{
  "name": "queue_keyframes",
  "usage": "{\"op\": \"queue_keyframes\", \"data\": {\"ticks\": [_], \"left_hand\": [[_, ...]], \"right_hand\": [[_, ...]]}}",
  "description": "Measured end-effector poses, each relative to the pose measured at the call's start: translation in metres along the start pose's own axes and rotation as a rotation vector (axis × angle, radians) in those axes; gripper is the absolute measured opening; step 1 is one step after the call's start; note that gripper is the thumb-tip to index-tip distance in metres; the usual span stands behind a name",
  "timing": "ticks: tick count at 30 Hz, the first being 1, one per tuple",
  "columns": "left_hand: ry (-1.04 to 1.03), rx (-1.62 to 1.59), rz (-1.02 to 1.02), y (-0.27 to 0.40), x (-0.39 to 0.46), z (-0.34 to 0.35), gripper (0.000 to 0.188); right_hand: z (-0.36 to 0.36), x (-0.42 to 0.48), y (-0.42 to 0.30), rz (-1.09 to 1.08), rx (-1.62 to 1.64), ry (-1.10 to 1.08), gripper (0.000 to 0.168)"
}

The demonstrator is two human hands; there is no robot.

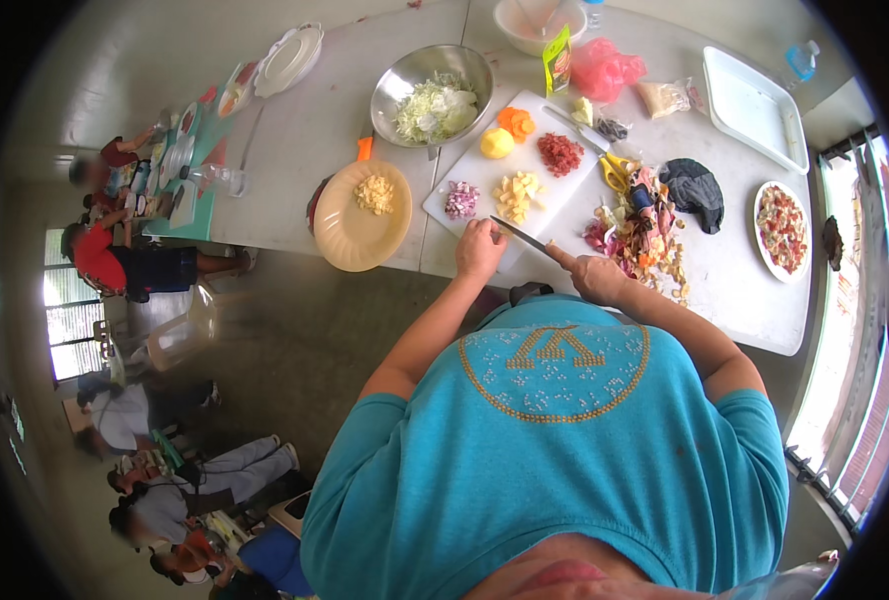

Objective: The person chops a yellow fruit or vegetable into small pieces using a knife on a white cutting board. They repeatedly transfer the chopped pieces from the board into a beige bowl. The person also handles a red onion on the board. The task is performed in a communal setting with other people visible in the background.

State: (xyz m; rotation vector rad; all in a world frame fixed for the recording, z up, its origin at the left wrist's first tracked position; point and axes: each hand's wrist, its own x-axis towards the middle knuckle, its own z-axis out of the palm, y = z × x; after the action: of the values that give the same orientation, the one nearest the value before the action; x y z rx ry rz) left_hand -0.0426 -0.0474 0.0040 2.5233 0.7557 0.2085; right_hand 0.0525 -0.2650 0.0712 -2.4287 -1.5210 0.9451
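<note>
My right hand (pixel 598 277) grips a kitchen knife (pixel 523 237), its index finger along the blade's spine. The blade points left, over the near edge of the white cutting board (pixel 482 161). My left hand (pixel 480 249) is curled at that edge by the knife tip, its fingers around a small yellowish piece (pixel 504 234), mostly hidden. On the board lie chopped red onion (pixel 462 200), pale yellow chunks (pixel 518 196), diced reddish meat (pixel 561 154), orange carrot slices (pixel 516 123) and a whole peeled yellow potato (pixel 497 143).
Left stands a beige plate (pixel 354 232) of chopped pale bits; behind it, a steel bowl (pixel 392 86) of shredded cabbage. Rightward lie yellow-handled scissors (pixel 615 174), peelings (pixel 651 240), a black plastic bag (pixel 692 191), a topped oval dish (pixel 782 229) and a white tray (pixel 756 109). People are at far left.
</note>
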Motion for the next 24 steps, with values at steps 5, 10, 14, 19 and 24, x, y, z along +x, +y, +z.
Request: {"op": "queue_keyframes", "data": {"ticks": [5,10,14,19,24], "left_hand": [[-0.01,-0.082,-0.012,-0.006,0.002,0.001,0.02],[-0.053,-0.134,-0.01,-0.013,0.002,-0.007,0.024],[-0.064,-0.054,-0.007,0.004,-0.001,-0.011,0.026],[-0.006,-0.013,-0.029,0.006,-0.002,-0.003,0.024],[0.017,-0.023,-0.031,0.004,-0.003,0.002,0.021]], "right_hand": [[-0.01,-0.015,0.009,-0.01,0.24,-0.048,0.064],[-0.017,-0.024,0.015,-0.028,0.28,0.02,0.061],[-0.019,-0.023,0.004,0.034,0.125,-0.047,0.063],[-0.019,-0.022,-0.011,0.01,0.048,-0.04,0.065],[-0.012,-0.018,-0.011,-0.036,0.037,-0.033,0.064]]}}
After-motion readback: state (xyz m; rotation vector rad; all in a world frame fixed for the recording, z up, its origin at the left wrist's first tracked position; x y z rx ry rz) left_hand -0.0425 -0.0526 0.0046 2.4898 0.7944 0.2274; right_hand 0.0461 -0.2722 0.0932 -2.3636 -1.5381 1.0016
